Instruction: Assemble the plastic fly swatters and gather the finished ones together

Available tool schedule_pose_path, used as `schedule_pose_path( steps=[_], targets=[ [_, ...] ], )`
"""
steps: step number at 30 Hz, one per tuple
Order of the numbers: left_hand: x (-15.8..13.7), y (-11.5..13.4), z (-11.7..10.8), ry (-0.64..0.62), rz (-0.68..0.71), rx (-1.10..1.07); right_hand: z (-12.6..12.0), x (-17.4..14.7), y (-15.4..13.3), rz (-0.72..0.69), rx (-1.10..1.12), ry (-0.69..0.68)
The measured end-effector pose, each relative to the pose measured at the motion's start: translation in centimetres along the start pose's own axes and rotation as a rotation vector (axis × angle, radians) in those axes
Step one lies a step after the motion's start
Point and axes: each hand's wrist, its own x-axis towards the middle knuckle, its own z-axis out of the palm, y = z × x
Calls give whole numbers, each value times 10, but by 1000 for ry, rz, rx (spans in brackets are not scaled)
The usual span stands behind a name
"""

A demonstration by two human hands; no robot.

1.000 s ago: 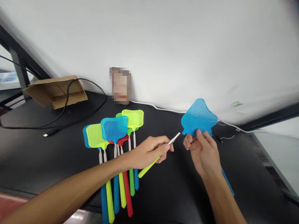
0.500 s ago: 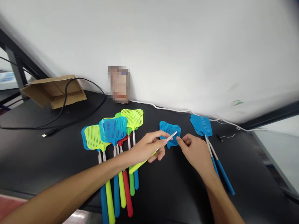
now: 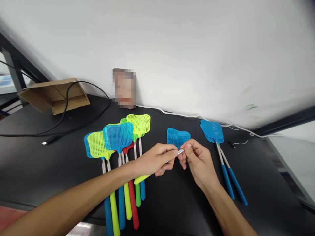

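My left hand is closed around a fly swatter handle with a yellow-green grip and a thin silver rod; no head shows on it. My right hand pinches the rod's tip between thumb and fingers. Just behind both hands, a loose blue fly swatter head lies on the black table, its lower part hidden by my fingers. To the left lie several whole fly swatters in blue, yellow-green, green and red, with a blue head on top. Right of my right hand rest blue fly swatters with overlapping heads.
An open cardboard box lies at the back left, with a black cable looping in front. A blurred packet leans on the white wall. A white cable runs along the table's back edge.
My right hand has moved left and up to the rod and now pinches its tip. The rod has dipped slightly toward level. My left hand keeps its grip.
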Motion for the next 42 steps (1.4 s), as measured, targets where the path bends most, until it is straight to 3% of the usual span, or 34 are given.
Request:
schedule_pose_path(
  steps=[8,17,21,29,33,37,42],
  targets=[
    [-1,1,2,-83,-34,-54,-19,9,-13,-65,85,285],
    [-3,2,2,-114,-36,-52,-40,11,-29,-141,125,449],
    [-2,-1,2,-95,-32,-49,-37,13,-26,-98,134,399],
    [0,-3,1,-52,1,-26,10,-10,7,-5,9,142],
    [0,-2,1,-51,6,-35,14,-12,6,-1,20,102],
    [-1,-1,-1,-90,-22,-55,-8,1,-11,-10,104,282],
    [-2,2,-3,-164,-111,-37,-56,15,-33,-131,186,574]
  ],
)
